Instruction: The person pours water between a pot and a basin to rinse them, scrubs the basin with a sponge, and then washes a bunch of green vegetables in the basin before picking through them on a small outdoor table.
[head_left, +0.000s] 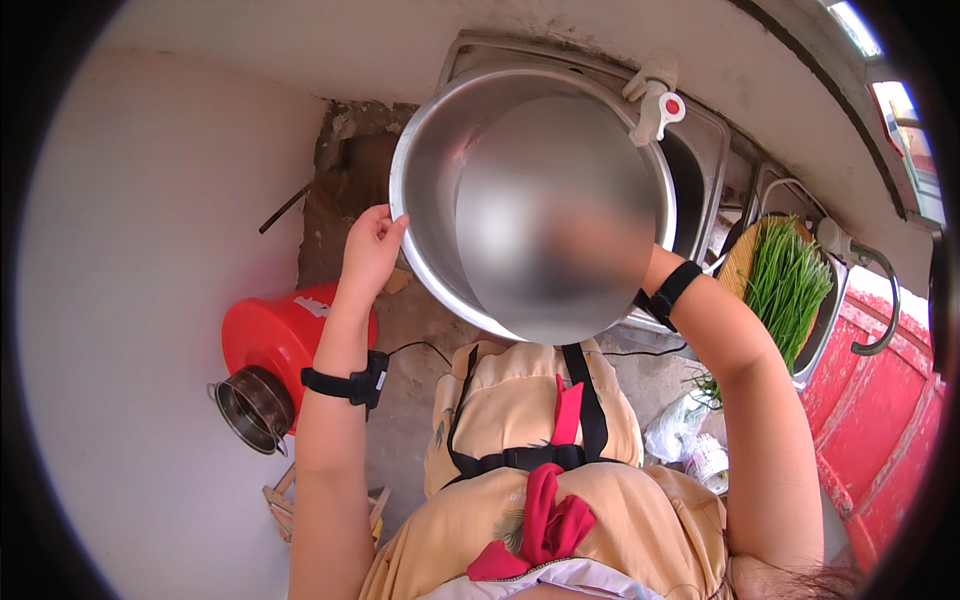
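A large round stainless steel basin (431, 157) rests tilted over a metal sink, below a plastic tap (652, 112) with a white and red handle. My left hand (377, 236) grips the basin's left rim, with thumb and fingers on its edge. Inside the basin reaches my right hand (592, 236); a blurred oval covers it and much of the interior, so its fingers and anything in them are hidden.
Long green stalks (784, 285) lie on a woven tray (739, 259) over another sink at right. A red plastic barrel (281, 330) and a steel pot (255, 409) are at left. A clear plastic bag (675, 427) and a white basket (707, 459) stand low at right.
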